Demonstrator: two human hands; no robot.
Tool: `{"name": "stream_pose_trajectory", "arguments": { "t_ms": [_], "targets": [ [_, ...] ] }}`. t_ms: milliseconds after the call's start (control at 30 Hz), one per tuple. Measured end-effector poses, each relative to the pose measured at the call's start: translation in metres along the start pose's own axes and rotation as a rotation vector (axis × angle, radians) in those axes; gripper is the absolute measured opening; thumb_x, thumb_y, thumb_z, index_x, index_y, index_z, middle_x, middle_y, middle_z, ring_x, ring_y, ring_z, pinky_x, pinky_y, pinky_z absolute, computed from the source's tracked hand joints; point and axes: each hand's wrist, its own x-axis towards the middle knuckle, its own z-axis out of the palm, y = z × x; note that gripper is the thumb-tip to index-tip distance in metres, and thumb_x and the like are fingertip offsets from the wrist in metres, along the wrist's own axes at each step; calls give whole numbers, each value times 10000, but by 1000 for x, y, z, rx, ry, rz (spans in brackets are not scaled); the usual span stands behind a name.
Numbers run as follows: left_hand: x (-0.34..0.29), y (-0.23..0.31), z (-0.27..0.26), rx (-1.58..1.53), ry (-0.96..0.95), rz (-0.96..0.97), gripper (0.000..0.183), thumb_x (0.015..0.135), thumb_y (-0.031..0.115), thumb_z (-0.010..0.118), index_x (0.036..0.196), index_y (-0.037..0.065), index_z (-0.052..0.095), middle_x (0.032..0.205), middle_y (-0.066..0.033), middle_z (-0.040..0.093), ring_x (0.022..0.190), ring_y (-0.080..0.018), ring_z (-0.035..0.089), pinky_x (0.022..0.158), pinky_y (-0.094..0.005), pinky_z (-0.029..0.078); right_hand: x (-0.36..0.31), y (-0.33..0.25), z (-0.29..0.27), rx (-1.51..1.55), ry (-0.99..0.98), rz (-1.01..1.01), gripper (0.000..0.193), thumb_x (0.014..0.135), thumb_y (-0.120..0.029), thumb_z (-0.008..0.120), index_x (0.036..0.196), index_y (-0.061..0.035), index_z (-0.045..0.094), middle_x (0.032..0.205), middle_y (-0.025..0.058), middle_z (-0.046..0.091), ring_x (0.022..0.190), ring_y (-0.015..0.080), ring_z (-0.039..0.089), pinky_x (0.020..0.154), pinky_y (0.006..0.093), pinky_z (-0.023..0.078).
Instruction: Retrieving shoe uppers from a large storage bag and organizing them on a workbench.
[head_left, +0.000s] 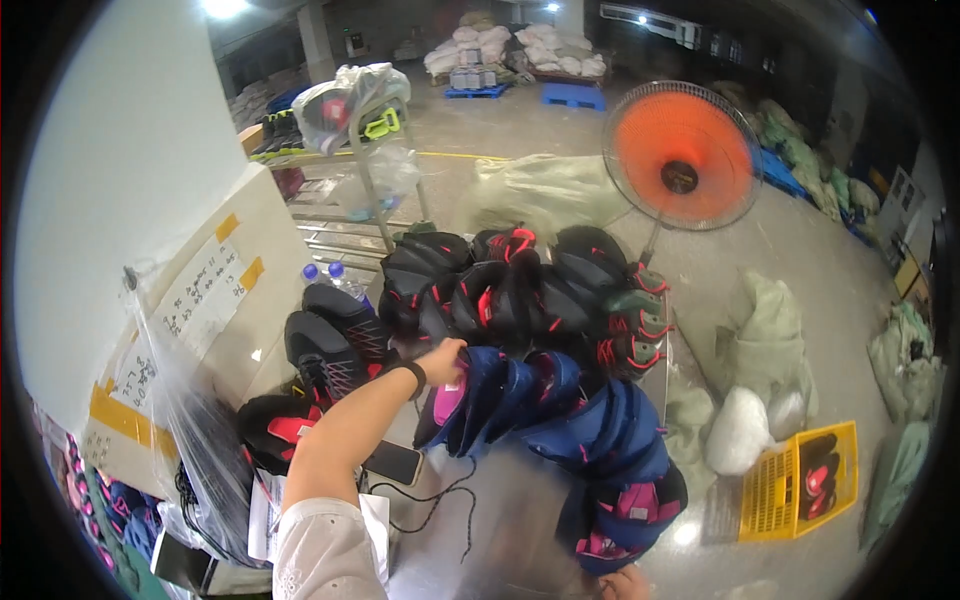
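Observation:
A curved row of dark blue shoe uppers (pixel 600 425) with pink linings, nested into each other, runs over the shiny metal table (pixel 440 540). At its left end my left hand (pixel 445 365) is closed on the edge of a blue shoe upper (pixel 450 400) with a bright pink inside. My right hand (pixel 625 583), partly cut off by the lower edge of view, has its fingers curled against the near end of the row, by a blue and pink upper (pixel 635 505). Behind the row lie black shoe uppers (pixel 480 290) with red trim.
More black shoes (pixel 325 350) stand left, near a phone (pixel 393 463) and a black cord (pixel 470 490). A marked cardboard sheet (pixel 200 290) leans there. Beyond are a metal rack (pixel 375 180) and an orange fan (pixel 680 150). A yellow crate (pixel 800 485) sits on the floor right.

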Motion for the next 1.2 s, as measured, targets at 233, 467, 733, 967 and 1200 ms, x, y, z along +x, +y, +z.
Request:
{"name": "stream_pose_trajectory", "arguments": {
  "t_ms": [233, 467, 733, 967, 1200],
  "targets": [
    [15, 57, -2, 855, 166, -153, 134, 762, 117, 534, 793, 38, 638, 781, -140, 653, 732, -254, 654, 647, -356, 533, 4, 23, 15, 14, 119, -130, 68, 652, -124, 660, 686, -76, 625, 782, 98, 556, 746, 279, 553, 624, 371, 454],
    [-34, 92, -37, 913, 361, -187, 230, 817, 186, 510, 673, 59, 637, 725, -143, 649, 699, -276, 657, 584, -377, 526, 0, 13, -6, 188, 29, -208, 105, 764, -142, 627, 820, -58, 657, 842, 80, 593, 777, 249, 574, 713, 320, 464],
    [-118, 189, -91, -1377, 473, -103, 224, 891, 272, 488, 913, 49, 490, 912, -113, 580, 796, -272, 595, 631, -385, 526, 4, 15, -159, 869, 207, 88, 203, 901, -195, 503, 859, -17, 591, 883, 81, 608, 835, 175, 583, 739, 316, 481],
    [-238, 291, -150, -1353, 660, 158, 282, 948, 308, 396, 777, 91, 450, 1007, -118, 573, 1043, -294, 532, 844, -461, 467, 40, 15, -309, 1085, 424, -178, 225, 945, -278, 427, 858, -87, 507, 824, 51, 584, 926, 223, 595, 804, 340, 453],
    [-348, 425, -99, -41, 979, -464, 288, 923, 274, 455, 854, 45, 615, 690, -35, 539, 682, -164, 565, 601, -318, 470, 65, 32, -314, 1464, -103, -392, 257, 944, -282, 419, 830, -63, 489, 743, 38, 528, 601, 172, 552, 615, 361, 481]
  ]
}}
